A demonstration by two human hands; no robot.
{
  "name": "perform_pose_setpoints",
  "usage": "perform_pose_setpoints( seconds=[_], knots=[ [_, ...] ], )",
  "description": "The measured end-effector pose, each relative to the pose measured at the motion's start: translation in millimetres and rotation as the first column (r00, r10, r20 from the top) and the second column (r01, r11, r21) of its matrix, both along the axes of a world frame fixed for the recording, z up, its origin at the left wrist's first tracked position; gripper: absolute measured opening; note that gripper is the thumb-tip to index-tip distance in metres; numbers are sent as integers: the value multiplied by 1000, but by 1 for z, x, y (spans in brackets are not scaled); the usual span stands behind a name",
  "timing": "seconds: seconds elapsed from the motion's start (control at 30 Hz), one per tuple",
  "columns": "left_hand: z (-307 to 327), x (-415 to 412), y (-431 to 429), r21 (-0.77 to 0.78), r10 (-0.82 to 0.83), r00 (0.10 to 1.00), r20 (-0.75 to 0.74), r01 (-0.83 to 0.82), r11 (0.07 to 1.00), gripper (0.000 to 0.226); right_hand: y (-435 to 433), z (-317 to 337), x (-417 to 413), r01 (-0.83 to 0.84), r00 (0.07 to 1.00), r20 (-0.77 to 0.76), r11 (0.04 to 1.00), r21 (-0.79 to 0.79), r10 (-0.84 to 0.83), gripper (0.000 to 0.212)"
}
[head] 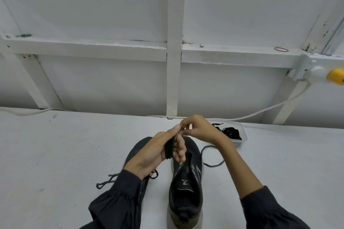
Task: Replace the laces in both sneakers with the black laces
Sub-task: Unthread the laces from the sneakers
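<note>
1. The left hand [158, 152] curls its fingers around a coiled bundle of black lace [169, 149], held just above the two sneakers.
2. The right hand [200, 128] pinches the top of that bundle between thumb and fingers.
3. The right sneaker [186, 184] stands unlaced on the bench [55, 154], with a loose lace [212, 163] curving just beside it.
4. The left sneaker [136, 148] is partly hidden by the left sleeve [119, 201]; lace ends [108, 180] trail from it.
5. A clear tub [242, 140] behind the right hand holds more black laces [230, 132].

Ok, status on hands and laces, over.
Left hand grips coiled black lace. Right hand pinches its end. Right sneaker shows no lace; loose lace lies beside it.
</note>
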State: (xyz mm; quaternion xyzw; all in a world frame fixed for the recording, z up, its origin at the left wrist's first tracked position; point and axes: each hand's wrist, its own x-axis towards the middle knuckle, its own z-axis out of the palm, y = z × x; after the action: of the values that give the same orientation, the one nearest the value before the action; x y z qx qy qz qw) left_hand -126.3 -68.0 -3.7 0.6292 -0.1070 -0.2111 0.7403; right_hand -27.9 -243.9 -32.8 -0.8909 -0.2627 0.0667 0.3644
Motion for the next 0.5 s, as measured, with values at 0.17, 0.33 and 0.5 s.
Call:
perform_pose_setpoints(
  seconds=[0.17, 0.33, 0.5],
  knots=[
    [-4, 2, -4, 2, 61, 997, -48, -61, 998, 41, 14, -34, 23, 191, 973, -153, 975, 118, -172, 15],
    [-12, 3, -3, 11, 139, 983, -124, -138, 990, 38, 22, -52, 38, 321, 894, -412, 895, 311, -178, 26],
    [-17, 5, -4, 10, 169, 973, -158, -170, 985, 40, 28, -69, 41, 466, 844, -451, 812, 352, -289, 30]
  ],
)
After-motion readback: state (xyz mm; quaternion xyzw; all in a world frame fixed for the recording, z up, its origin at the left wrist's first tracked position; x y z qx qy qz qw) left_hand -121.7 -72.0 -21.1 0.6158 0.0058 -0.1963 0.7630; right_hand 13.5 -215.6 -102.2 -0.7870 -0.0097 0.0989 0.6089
